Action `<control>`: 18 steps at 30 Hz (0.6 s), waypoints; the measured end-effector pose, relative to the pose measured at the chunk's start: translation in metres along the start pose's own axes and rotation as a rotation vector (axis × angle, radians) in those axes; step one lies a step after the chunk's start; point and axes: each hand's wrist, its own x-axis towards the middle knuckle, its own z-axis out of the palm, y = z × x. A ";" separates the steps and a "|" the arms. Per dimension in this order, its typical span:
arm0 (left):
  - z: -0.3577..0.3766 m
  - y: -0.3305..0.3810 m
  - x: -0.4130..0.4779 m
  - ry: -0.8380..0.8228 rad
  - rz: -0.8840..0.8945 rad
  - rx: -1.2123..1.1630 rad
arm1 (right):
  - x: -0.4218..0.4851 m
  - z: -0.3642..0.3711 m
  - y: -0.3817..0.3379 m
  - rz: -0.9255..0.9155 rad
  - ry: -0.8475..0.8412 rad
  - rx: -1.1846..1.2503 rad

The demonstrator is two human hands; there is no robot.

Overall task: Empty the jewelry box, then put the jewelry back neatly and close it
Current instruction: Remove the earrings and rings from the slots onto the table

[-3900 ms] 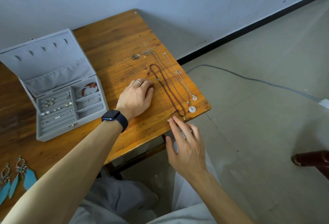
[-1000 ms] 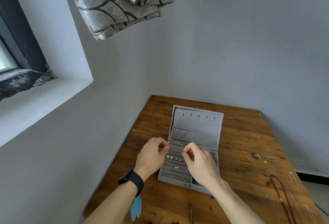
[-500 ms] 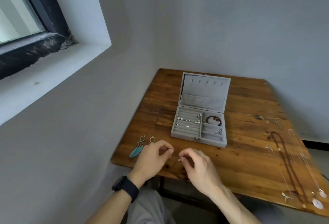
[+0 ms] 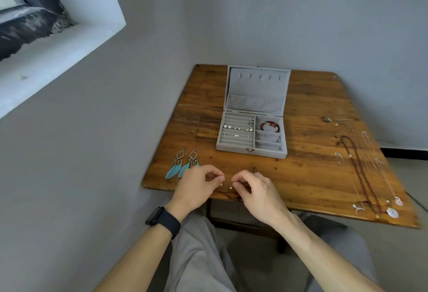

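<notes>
The grey jewelry box (image 4: 251,152) stands open in the middle of the wooden table (image 4: 312,175). Small stud earrings sit in its ring rolls, and a red bracelet (image 4: 269,126) lies in a right compartment. Near the table's front edge, my left hand (image 4: 196,187) and my right hand (image 4: 257,189) each pinch a tiny pearl stud earring (image 4: 230,187) between thumb and forefinger, fingertips almost touching. Two turquoise feather earrings (image 4: 183,164) lie just left of my left hand. Several necklaces (image 4: 363,171) lie stretched out at the right side.
A grey wall runs along the table's left and back edges, with a window sill at the upper left. My lap in grey trousers shows below the table's front edge. A black smartwatch is on my left wrist.
Both hands left the box's ring rolls, each with a tiny stud, and drew back to the table's front edge. The view tilted down.
</notes>
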 end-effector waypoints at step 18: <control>0.012 -0.004 0.053 0.014 0.004 0.221 | 0.051 0.009 0.016 0.100 0.046 -0.085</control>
